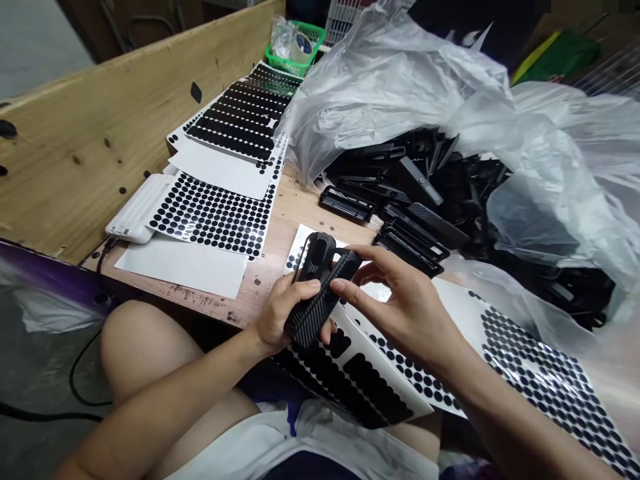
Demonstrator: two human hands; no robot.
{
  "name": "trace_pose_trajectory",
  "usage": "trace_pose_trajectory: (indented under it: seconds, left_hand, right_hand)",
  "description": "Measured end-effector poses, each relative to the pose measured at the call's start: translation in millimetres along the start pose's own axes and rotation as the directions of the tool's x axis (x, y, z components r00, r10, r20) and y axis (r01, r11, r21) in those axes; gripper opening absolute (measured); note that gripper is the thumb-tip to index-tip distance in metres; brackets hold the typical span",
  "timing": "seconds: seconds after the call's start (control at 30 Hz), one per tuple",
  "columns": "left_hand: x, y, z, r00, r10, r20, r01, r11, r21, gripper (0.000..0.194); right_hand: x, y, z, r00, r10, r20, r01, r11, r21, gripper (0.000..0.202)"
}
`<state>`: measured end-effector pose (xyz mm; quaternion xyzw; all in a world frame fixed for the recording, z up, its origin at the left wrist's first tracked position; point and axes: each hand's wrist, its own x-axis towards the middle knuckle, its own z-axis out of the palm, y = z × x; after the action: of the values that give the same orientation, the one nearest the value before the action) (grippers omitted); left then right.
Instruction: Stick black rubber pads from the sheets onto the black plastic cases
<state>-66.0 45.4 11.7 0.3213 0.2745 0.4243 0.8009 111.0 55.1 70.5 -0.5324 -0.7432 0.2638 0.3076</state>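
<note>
Over the table's near edge, my left hand (280,310) is closed around a black plastic casing (316,303) with a ribbed, carbon-look face. It appears folded or doubled, with two long parts side by side; whether they are joined I cannot tell. My right hand (400,300) pinches the upper end of the right-hand part between thumb and fingers. Just below both hands lies a sheet of black stickers (375,380), rounded strips on white backing, overhanging the edge. Beneath it is another sheet with small round black dots (400,360).
A heap of black plastic casings (420,180) spills from a large clear plastic bag (400,87). Sticker sheets (215,213) and a white power bank (137,208) with a cable lie at left. Behind are a green basket (295,63) and a wooden side board (150,87).
</note>
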Motion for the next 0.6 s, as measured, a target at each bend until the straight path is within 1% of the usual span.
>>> trace_pose_trajectory:
  seconds: [0.1,0.17,0.23,0.27,0.3,0.33,0.37,0.43,0.47,0.5,0.57,0.6]
  left_hand:
    - [-0.5,-0.4,-1.3,1.0,-0.014,-0.001,0.014,1.0,0.002,0.042]
    - [-0.2,-0.5,-2.2,1.0,-0.025,0.017,0.025,1.0,0.007,0.042]
    - [0.3,-0.1,-2.0,0.998,-0.034,0.046,0.032,0.999,0.033,0.043]
    - [0.6,0.2,-1.5,0.998,-0.036,0.057,0.033,0.998,0.05,0.043]
    - [0.9,0.6,-0.9,0.997,-0.032,0.064,0.028,0.998,0.064,0.043]
    - [1.3,0.9,-0.3,0.998,-0.023,0.065,0.018,0.997,0.071,0.042]
    - [1.7,1.1,0.2,0.998,-0.007,0.064,0.003,0.998,0.067,0.041]
    - [2.5,1.0,0.2,0.998,0.024,0.057,-0.025,0.999,0.028,0.04]
    - [2.9,0.8,-0.3,0.998,0.034,0.051,-0.034,0.999,-0.001,0.04]
    - [3.2,0.6,-0.8,0.998,0.035,0.043,-0.033,0.999,-0.031,0.041]
    - [3.6,0.4,-1.5,0.999,0.029,0.02,-0.027,0.996,-0.079,0.044]
    - [3.7,0.5,-1.4,1.0,0.025,0.008,-0.025,0.995,-0.095,0.045]
  right_hand:
    - [1.2,-5.0,-1.3,0.993,0.121,-0.004,-0.119,0.984,0.129,0.045]
    - [2.0,-9.2,-2.7,0.985,0.17,0.016,-0.17,0.963,0.207,0.043]
    - [3.5,-9.6,-4.6,0.984,0.175,0.041,-0.179,0.949,0.258,0.038]
    - [4.7,-6.7,-6.0,0.985,0.171,0.033,-0.174,0.948,0.267,0.036]
    - [6.2,-1.0,-7.6,0.985,0.174,-0.002,-0.168,0.951,0.261,0.036]
    - [7.8,7.8,-9.6,0.98,0.184,-0.071,-0.164,0.96,0.228,0.039]
    - [9.3,19.5,-12.0,0.966,0.195,-0.167,-0.17,0.973,0.154,0.043]
    - [10.9,49.0,-17.4,0.919,0.178,-0.353,-0.224,0.97,-0.095,0.052]
    - [10.4,64.5,-20.3,0.911,0.148,-0.386,-0.256,0.936,-0.243,0.055]
    - [9.0,78.7,-22.9,0.92,0.127,-0.37,-0.265,0.898,-0.351,0.058]
    - [3.6,98.4,-27.5,0.942,0.103,-0.32,-0.244,0.865,-0.438,0.056]
    - [0.3,102.2,-29.4,0.942,0.103,-0.318,-0.239,0.873,-0.424,0.052]
